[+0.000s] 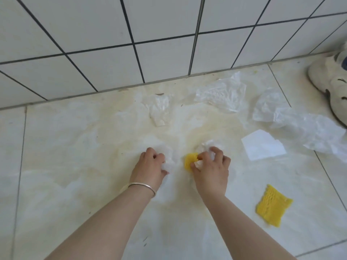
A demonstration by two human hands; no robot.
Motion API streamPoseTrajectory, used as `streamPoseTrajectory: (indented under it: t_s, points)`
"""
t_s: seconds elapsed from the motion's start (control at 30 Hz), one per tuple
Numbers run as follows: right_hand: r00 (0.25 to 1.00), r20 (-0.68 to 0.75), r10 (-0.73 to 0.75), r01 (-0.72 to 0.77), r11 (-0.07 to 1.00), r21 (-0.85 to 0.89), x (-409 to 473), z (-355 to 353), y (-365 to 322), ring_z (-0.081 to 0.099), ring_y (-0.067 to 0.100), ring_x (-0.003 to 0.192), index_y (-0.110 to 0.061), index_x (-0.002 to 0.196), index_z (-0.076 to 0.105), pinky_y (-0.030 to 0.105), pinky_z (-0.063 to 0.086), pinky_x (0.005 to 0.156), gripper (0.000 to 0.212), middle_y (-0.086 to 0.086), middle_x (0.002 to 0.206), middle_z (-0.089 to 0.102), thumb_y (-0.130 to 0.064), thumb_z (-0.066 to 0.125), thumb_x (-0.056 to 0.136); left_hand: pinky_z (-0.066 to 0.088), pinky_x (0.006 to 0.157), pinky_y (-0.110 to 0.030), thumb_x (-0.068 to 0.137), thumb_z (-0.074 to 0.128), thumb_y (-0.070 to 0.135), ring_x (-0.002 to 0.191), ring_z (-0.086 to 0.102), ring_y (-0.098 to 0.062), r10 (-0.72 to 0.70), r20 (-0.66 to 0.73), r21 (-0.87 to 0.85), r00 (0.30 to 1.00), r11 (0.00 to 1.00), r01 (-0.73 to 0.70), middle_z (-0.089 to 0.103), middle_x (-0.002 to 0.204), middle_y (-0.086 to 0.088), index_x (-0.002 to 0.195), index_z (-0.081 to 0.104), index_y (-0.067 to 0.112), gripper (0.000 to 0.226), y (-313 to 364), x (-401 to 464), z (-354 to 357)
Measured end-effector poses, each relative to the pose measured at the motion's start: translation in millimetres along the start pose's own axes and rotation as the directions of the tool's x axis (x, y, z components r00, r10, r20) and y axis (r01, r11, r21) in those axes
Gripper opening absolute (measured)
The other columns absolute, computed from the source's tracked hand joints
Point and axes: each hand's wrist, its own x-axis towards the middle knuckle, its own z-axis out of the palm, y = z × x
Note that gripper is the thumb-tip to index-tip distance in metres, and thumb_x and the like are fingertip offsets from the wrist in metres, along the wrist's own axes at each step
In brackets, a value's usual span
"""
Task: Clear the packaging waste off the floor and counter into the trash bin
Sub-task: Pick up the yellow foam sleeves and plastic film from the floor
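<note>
My left hand (151,167) is closed on a crumpled piece of clear plastic wrap (169,162) low over the floor. My right hand (212,169) grips a yellow foam net (190,160) together with a wad of clear plastic (208,144). A second yellow foam net (273,206) lies flat on the floor to the right. Loose clear plastic sheets (223,92) lie near the wall, with more plastic (270,106) further right. A small clear bag (159,111) lies ahead of my hands. A white paper scrap (262,145) rests right of my right hand. No trash bin is in view.
A white tiled wall (131,34) meets the pale marbled floor (75,147) just ahead. A pair of white sneakers (330,79) stands at the far right by the wall. Another crinkled plastic sheet (323,134) lies beside them.
</note>
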Motion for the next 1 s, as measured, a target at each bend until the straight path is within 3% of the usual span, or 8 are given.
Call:
streamPoseTrajectory:
  t_s: [0.1, 0.27, 0.43, 0.57, 0.67, 0.8, 0.87, 1.0]
  points:
    - [0.994, -0.008, -0.105, 0.105, 0.993, 0.047, -8.1, 6.9, -5.6, 0.044, 0.031, 0.108, -0.009, 0.104, 0.059, 0.032, 0.042, 0.081, 0.025, 0.007, 0.124, 0.051, -0.009, 0.059, 0.08, 0.04, 0.094, -0.034, 0.09, 0.052, 0.036, 0.117, 0.044, -0.027, -0.019, 0.048, 0.03, 0.999, 0.999, 0.018, 0.049, 0.122, -0.008, 0.117, 0.056, 0.014, 0.036, 5.1, -3.5, 1.6]
    - [0.995, 0.076, -0.067, 0.046, 0.968, 0.245, -10.3, -11.8, -11.8, 0.053, 0.03, 0.087, -0.009, 0.099, 0.05, 0.031, 0.037, 0.069, 0.015, 0.007, 0.097, 0.057, -0.009, 0.051, 0.085, 0.038, 0.082, -0.033, 0.091, 0.042, 0.045, 0.112, 0.049, -0.026, 0.008, -0.119, 0.147, 0.993, 0.989, 0.009, 0.06, 0.108, -0.003, 0.099, 0.062, 0.017, 0.035, 8.1, -16.4, -15.8]
    - [0.997, 0.071, 0.032, -0.06, 0.894, 0.444, -29.8, -24.7, -12.6, 0.049, 0.027, 0.074, -0.015, 0.094, 0.04, 0.03, 0.036, 0.059, 0.009, -0.002, 0.071, 0.048, -0.01, 0.045, 0.089, 0.039, 0.068, -0.036, 0.083, 0.057, 0.013, 0.083, 0.056, -0.037, -0.163, -0.256, -0.289, 0.953, 0.953, 0.085, 0.038, 0.069, 0.001, 0.052, 0.029, 0.019, 0.042, -0.2, -31.5, -34.7]
    - [0.996, 0.085, 0.001, -0.043, 0.866, 0.498, -44.9, -33.1, -18.0, 0.055, 0.029, 0.076, -0.018, 0.11, 0.048, 0.029, 0.04, 0.063, 0.02, 0.001, 0.078, 0.054, -0.011, 0.041, 0.092, 0.037, 0.072, -0.027, 0.078, 0.054, -0.005, 0.083, 0.051, -0.027, -0.238, -0.339, -0.49, 0.91, 0.871, 0.045, 0.048, 0.102, -0.007, 0.089, 0.055, 0.015, 0.022, -10.3, -52.7, -44.9]
    - [0.994, 0.094, -0.063, 0.005, 0.857, 0.516, -56.7, -38.6, -22.7, 0.054, 0.026, 0.072, -0.022, 0.104, 0.057, 0.031, 0.043, 0.062, 0.024, 0.0, 0.076, 0.057, -0.01, 0.038, 0.093, 0.044, 0.085, -0.03, 0.079, 0.043, -0.011, 0.101, 0.056, -0.027, -0.226, -0.313, -0.467, 0.923, 0.882, 0.057, 0.056, 0.114, -0.009, 0.114, 0.058, 0.016, 0.046, -23.5, -74.8, -41.0]
    - [0.991, 0.122, -0.048, -0.016, 0.878, 0.479, -73.9, -47.4, -15.6, 0.048, 0.019, 0.07, -0.013, 0.099, 0.056, 0.028, 0.035, 0.056, 0.016, -0.005, 0.079, 0.054, -0.018, 0.04, 0.098, 0.044, 0.09, -0.034, 0.092, 0.048, 0.028, 0.112, 0.055, -0.03, -0.356, -0.101, -0.301, 0.929, 0.901, 0.313, 0.053, 0.123, -0.009, 0.124, 0.052, 0.023, 0.033, -45.7, -96.0, -23.6]
    - [0.991, 0.133, 0.007, -0.068, 0.884, 0.463, -81.7, -48.8, -8.0, 0.047, 0.022, 0.078, -0.012, 0.098, 0.055, 0.026, 0.032, 0.064, 0.016, -0.003, 0.085, 0.052, -0.02, 0.041, 0.098, 0.044, 0.09, -0.031, 0.084, 0.055, 0.051, 0.11, 0.057, -0.028, -0.411, 0.023, -0.217, 0.911, 0.888, 0.406, 0.045, 0.126, -0.007, 0.132, 0.043, 0.031, 0.053, -53.4, -102.0, -10.7]
    - [0.984, 0.166, 0.07, -0.138, 0.887, 0.44, -93.3, -44.5, 3.2, 0.046, 0.023, 0.082, -0.009, 0.102, 0.057, 0.027, 0.033, 0.069, 0.023, 0.003, 0.086, 0.054, -0.026, 0.042, 0.098, 0.049, 0.085, -0.031, 0.072, 0.066, 0.056, 0.105, 0.058, -0.023, -0.392, 0.042, -0.174, 0.919, 0.903, 0.393, 0.038, 0.12, -0.003, 0.125, 0.043, 0.039, 0.06, -51.2, -103.4, 13.9]
